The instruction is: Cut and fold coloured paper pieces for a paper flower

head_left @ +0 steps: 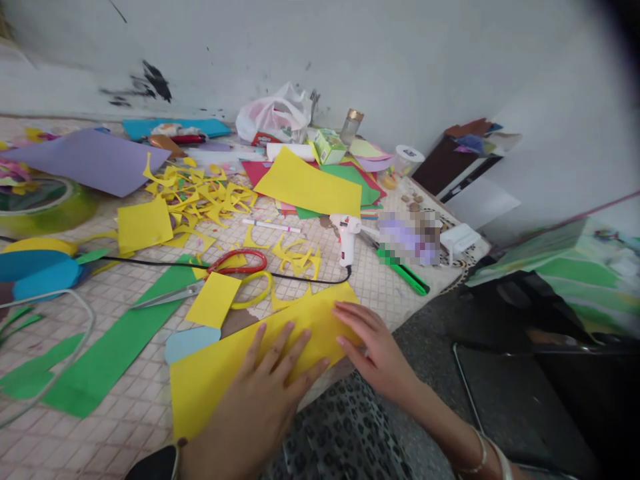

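Note:
A long yellow paper sheet (210, 373) lies at the table's near edge. My left hand (265, 393) rests flat on it, fingers spread. At the sheet's right end my right hand (373, 343) touches the paper with its fingers stretched out and slightly apart. Just beyond the sheet are scissors (240, 260) with red handles, partly under a small yellow paper square (215, 300). A light blue paper piece (193, 343) is partly covered by the sheet. A green paper strip (120, 340) lies to the left, beneath the scissor blades.
A white glue gun (347, 240) with a black cord stands beyond my hands, near a green box cutter (405, 273). Yellow paper scraps (200, 193) cover the table's middle. Clear tape (50, 207) sits at left, a plastic bag (275, 117) at the back. Right of the table is a chair (520, 393).

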`<action>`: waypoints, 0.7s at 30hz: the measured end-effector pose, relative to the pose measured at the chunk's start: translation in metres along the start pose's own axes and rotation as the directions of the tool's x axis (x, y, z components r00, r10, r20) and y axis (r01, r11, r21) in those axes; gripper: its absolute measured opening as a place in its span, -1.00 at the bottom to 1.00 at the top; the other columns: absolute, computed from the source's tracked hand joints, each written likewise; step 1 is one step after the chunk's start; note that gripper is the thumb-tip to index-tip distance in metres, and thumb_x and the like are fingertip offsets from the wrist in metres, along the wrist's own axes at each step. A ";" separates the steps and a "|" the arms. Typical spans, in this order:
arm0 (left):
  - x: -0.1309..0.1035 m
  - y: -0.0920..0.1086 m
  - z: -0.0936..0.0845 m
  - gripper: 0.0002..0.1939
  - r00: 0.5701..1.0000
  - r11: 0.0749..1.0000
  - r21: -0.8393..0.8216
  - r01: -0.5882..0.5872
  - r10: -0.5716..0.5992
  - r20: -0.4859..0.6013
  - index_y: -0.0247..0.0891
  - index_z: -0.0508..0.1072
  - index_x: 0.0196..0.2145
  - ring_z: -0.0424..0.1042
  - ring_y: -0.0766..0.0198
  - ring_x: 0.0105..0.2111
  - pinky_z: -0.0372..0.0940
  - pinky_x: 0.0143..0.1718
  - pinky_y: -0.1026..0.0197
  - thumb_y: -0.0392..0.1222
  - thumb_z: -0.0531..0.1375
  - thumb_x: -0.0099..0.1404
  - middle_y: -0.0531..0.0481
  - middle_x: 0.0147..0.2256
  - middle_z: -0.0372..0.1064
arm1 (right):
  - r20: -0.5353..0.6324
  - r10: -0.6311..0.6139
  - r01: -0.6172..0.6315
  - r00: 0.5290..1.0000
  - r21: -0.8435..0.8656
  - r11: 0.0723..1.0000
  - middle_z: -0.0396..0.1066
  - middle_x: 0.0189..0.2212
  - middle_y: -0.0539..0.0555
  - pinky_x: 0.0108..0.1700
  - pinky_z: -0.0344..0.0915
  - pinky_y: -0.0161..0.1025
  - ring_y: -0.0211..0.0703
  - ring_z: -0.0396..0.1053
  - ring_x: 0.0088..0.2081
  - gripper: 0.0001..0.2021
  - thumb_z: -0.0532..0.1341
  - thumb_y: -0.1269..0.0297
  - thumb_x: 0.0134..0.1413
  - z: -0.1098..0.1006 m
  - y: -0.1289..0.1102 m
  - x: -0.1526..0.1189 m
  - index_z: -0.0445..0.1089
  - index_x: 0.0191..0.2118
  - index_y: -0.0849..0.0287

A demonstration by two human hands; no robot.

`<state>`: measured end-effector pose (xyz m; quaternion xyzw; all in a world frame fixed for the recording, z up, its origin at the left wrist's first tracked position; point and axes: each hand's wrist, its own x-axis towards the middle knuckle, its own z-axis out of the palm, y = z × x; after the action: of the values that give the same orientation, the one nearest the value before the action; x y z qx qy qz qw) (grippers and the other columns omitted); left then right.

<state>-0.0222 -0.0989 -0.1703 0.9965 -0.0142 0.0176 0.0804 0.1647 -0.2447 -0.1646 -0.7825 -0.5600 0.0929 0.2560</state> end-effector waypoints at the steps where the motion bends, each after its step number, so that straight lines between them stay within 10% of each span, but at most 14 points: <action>1: 0.000 0.000 0.000 -0.43 1.000 1.000 -0.007 -0.005 0.005 -0.012 0.09 0.07 0.30 0.02 -0.13 0.29 -0.08 0.19 -0.34 -0.15 0.08 0.38 -0.09 0.31 0.05 | 0.061 -0.035 0.039 0.998 -0.067 0.997 0.25 0.21 0.20 0.25 0.10 0.02 -0.02 0.12 0.24 -0.59 0.05 0.27 0.30 0.002 0.000 0.003 0.21 0.22 0.21; 6: -0.002 0.003 0.006 -0.49 1.000 1.000 -0.006 -0.007 0.007 -0.004 -0.02 0.12 0.28 0.02 -0.11 0.29 -0.08 0.18 -0.31 -0.15 0.03 0.40 -0.09 0.29 0.10 | 0.226 -0.062 0.137 0.972 -0.334 0.933 -0.09 0.37 0.13 0.30 -0.03 0.15 0.01 -0.18 0.37 -0.50 -0.01 0.19 0.35 0.013 0.003 0.008 0.00 0.34 0.11; 21: -0.005 0.012 0.009 -0.54 0.995 0.976 -0.198 0.092 -0.098 -0.020 0.04 0.07 0.28 -0.28 -0.02 0.36 -0.37 0.18 -0.52 -0.02 -0.14 0.47 0.02 0.35 -0.06 | 0.209 -0.181 0.259 0.961 -0.449 0.855 -0.13 0.37 0.17 0.22 -0.01 0.27 0.12 -0.20 0.36 -0.43 -0.10 0.15 0.35 0.023 0.023 -0.001 -0.24 0.39 0.08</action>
<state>-0.0268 -0.1117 -0.1775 0.9828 0.0330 0.0270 0.1795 0.1734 -0.2443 -0.1959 -0.7419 -0.6701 -0.0139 0.0212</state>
